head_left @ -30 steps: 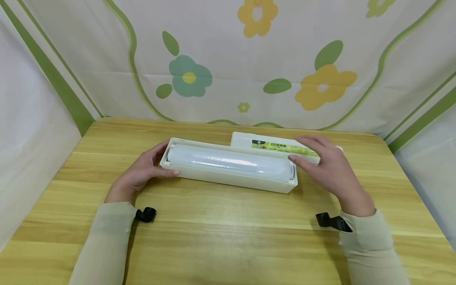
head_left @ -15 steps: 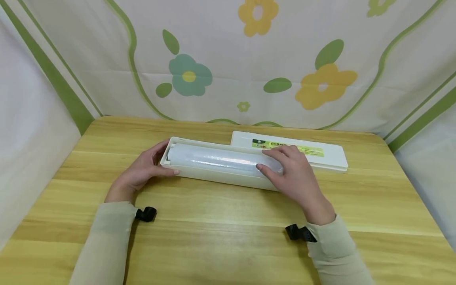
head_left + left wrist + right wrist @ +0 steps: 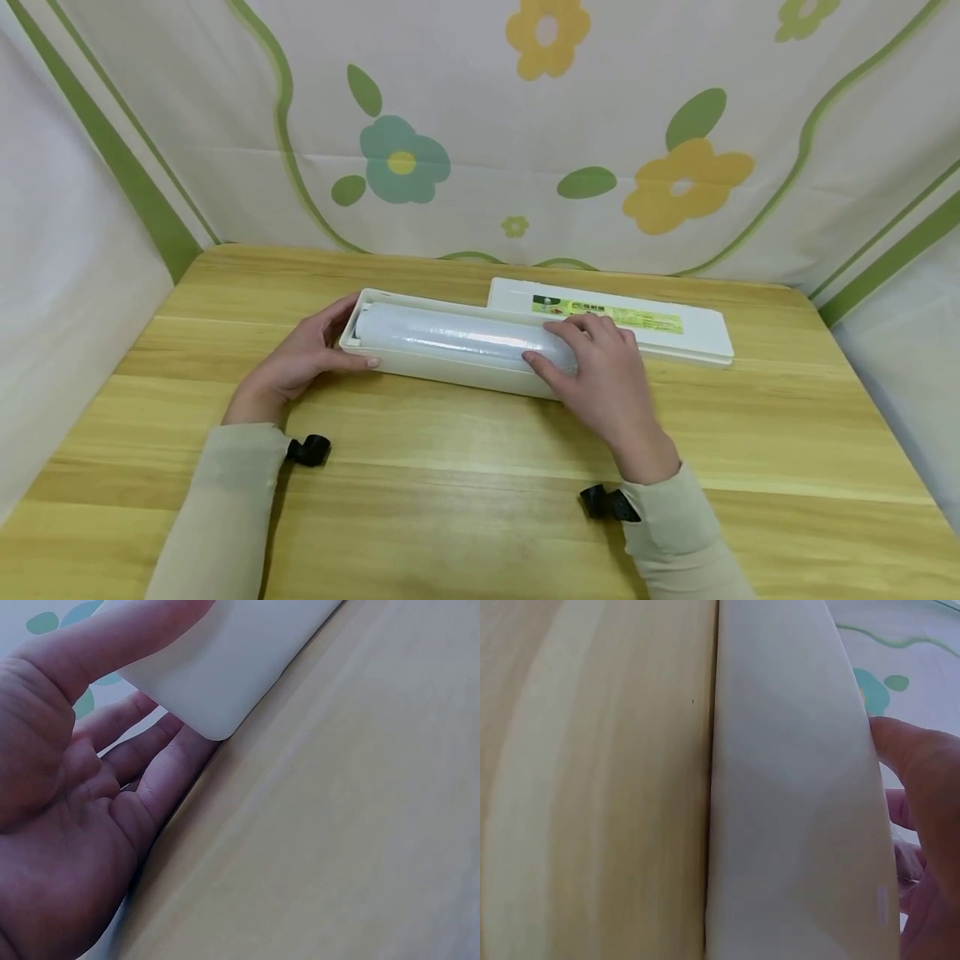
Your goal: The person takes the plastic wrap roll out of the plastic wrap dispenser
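Note:
A long white plastic box [image 3: 450, 372] lies on the table with its top off. Inside it rests a roll of cling film [image 3: 457, 332], glossy and nearly as long as the box. My left hand [image 3: 303, 350] holds the box's left end, thumb on the front wall and fingers behind the end. From above, my right hand [image 3: 606, 379] grips the roll toward its right end, thumb in front and fingers at the back. That hand hides the box's right end. In the right wrist view, the thumb [image 3: 922, 765] reaches over the front wall's upper edge.
Behind the box lies its flat white lid [image 3: 701, 331], bearing a green and yellow label. The wooden table [image 3: 450, 517] ends at a flower-patterned cloth [image 3: 480, 150] at the back. Black straps with small cameras sit at both wrists.
My right hand has moved left from the box's right end onto the cling film roll, uncovering the lid's right part. My left hand has stayed on the box's left end.

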Demonstrator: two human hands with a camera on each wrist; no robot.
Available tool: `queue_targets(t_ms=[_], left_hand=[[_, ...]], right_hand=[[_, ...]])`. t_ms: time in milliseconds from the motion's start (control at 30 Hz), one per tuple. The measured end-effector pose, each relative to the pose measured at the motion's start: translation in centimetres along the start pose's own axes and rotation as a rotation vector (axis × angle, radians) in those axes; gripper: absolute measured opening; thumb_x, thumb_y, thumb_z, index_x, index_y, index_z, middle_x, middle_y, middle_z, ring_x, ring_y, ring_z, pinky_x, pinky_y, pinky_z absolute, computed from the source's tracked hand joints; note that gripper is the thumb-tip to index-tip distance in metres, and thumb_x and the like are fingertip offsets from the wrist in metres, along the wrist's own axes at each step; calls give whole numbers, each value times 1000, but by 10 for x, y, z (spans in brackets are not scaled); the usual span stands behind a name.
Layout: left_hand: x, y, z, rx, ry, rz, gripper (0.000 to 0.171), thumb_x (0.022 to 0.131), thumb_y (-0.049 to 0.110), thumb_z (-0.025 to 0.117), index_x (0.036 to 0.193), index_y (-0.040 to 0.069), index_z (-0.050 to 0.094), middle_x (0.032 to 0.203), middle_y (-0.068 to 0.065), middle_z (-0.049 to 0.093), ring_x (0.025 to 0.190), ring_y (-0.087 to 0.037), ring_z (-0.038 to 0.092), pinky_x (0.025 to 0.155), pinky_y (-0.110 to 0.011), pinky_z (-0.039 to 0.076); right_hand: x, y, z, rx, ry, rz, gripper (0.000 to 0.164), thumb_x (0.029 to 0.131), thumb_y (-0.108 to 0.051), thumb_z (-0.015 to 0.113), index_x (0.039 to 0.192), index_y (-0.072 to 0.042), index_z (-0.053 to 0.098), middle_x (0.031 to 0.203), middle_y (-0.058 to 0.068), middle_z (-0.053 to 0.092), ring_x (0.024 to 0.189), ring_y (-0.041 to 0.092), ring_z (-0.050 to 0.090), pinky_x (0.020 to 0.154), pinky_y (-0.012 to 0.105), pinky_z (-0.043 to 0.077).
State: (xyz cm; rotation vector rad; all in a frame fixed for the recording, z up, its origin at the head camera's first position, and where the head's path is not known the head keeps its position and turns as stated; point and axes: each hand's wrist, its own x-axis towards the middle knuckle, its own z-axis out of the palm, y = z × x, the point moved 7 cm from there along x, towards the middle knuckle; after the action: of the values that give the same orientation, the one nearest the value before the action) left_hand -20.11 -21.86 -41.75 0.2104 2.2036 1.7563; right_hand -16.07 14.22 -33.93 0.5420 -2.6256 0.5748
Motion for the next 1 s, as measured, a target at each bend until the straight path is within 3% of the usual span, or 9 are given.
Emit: queue_targets(t_ms=[133, 400, 700, 1000], left_hand=[[1, -2, 1, 0, -4, -3, 102, 85, 8, 91, 169, 29, 37, 165, -2, 44, 144, -22, 42, 107, -16, 44], [1, -1, 1, -4, 8, -7, 102, 85, 6, 91, 169, 28, 37, 165, -3, 43, 141, -22, 44, 106, -17, 45], [2, 1, 1, 0, 1, -13, 103, 85, 7, 91, 169, 28, 35, 164, -3, 43, 140, -22, 45, 106, -17, 44], [1, 1, 0, 5, 8, -27, 105, 85, 8, 92, 170, 28, 33, 165, -1, 41, 141, -21, 43, 107, -15, 42]], right_hand=[[0, 3, 1, 1, -51, 34, 55, 85, -49, 90, 124, -12, 79, 121, 10, 76, 118, 34, 67, 95, 55, 48], [10, 9, 5, 61, -251, 157, 64, 84, -55, 89, 132, -15, 76, 134, 10, 73, 131, 37, 64, 107, 61, 48], [20, 7, 7, -57, -348, 133, 77, 76, -63, 91, 135, -16, 75, 130, 13, 75, 121, 36, 68, 101, 57, 49], [24, 11, 16, -63, -434, 156, 77, 78, -69, 88, 139, -25, 73, 133, 8, 76, 120, 35, 63, 99, 54, 45]])
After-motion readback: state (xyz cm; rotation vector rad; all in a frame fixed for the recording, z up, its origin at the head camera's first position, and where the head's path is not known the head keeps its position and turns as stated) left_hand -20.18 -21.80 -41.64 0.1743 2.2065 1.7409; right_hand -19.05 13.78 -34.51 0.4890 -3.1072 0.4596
